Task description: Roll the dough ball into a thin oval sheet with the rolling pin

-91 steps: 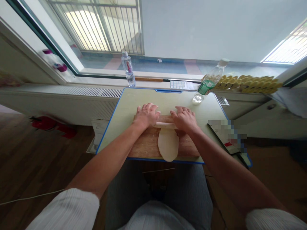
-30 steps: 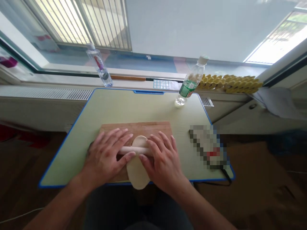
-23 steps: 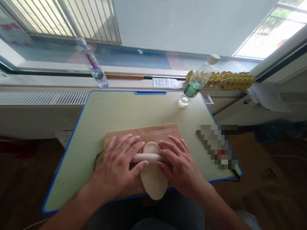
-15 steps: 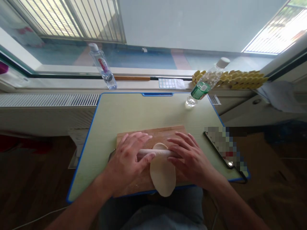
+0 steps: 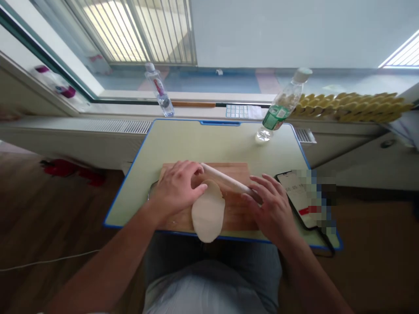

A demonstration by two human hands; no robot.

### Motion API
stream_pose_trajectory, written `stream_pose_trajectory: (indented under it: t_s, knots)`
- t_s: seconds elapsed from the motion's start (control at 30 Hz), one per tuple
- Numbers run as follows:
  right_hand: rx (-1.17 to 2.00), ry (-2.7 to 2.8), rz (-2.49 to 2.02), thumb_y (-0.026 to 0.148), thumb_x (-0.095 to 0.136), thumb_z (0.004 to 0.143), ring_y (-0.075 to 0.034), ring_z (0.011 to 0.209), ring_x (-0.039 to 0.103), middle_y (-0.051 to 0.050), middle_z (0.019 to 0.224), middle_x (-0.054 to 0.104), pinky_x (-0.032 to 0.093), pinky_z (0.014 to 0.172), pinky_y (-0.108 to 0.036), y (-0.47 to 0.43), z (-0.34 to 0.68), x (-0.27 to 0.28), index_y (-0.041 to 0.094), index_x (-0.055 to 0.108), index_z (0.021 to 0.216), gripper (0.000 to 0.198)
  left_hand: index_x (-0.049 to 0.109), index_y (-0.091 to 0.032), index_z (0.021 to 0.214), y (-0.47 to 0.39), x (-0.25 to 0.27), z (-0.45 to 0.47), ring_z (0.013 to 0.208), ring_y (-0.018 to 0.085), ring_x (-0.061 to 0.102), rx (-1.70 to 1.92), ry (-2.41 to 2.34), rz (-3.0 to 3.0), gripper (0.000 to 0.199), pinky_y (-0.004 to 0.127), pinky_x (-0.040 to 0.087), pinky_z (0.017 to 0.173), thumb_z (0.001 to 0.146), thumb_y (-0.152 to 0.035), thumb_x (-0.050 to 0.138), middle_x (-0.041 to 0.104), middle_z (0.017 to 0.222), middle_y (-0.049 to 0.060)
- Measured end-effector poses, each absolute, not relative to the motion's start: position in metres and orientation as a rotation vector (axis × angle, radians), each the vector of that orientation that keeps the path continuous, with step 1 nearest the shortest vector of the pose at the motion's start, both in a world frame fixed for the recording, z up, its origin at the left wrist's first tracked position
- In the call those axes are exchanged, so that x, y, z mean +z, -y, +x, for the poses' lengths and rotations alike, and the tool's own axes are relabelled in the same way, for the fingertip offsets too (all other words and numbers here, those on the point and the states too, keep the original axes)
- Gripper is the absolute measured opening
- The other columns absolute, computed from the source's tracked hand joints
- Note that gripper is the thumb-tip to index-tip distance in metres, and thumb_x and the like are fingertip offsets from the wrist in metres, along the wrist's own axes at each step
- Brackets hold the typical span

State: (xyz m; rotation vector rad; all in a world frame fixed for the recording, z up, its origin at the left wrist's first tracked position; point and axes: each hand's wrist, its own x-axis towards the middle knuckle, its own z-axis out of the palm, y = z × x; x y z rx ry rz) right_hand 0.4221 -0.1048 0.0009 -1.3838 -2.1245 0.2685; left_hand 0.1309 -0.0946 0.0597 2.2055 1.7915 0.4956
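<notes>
An oval of flattened dough (image 5: 208,213) lies on the wooden board (image 5: 240,213), its lower end hanging past the board's front edge. My left hand (image 5: 178,185) is at the dough's upper left, thumb at its edge, fingers curved and apart from the thumb. Beyond the dough, a pale rolling pin (image 5: 225,178) slants across the board, its far end close to my left fingertips. My right hand (image 5: 270,203) grips the near right end of the pin between thumb and fingers.
The board rests on a small blue-edged table (image 5: 183,139). A phone (image 5: 299,196) with a cable lies at the right. A green-labelled bottle (image 5: 276,115) stands at the back right; another clear bottle (image 5: 161,93) is on the sill beside yellow trays (image 5: 347,107).
The rolling pin has swung from level across the dough to a slant off it. My left hand has come away from the pin to the dough's edge. The view has shifted.
</notes>
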Motion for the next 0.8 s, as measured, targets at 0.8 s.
stream_pose_trajectory:
  t_s: [0.8]
  knots:
    - [0.186,1.794,-1.417,0.053,0.064,0.105,-0.035,0.13,0.064,-0.014,0.129,0.077,0.05,0.115,-0.062,0.125,0.417,0.003,0.023,0.076,0.112,0.033,0.064,-0.021,0.091,0.067,0.082,0.136,0.073,0.017,0.061,0.624,-1.349,1.812,0.023,0.027,0.043,0.063,0.092,-0.044,0.068,0.066,0.078,-0.001]
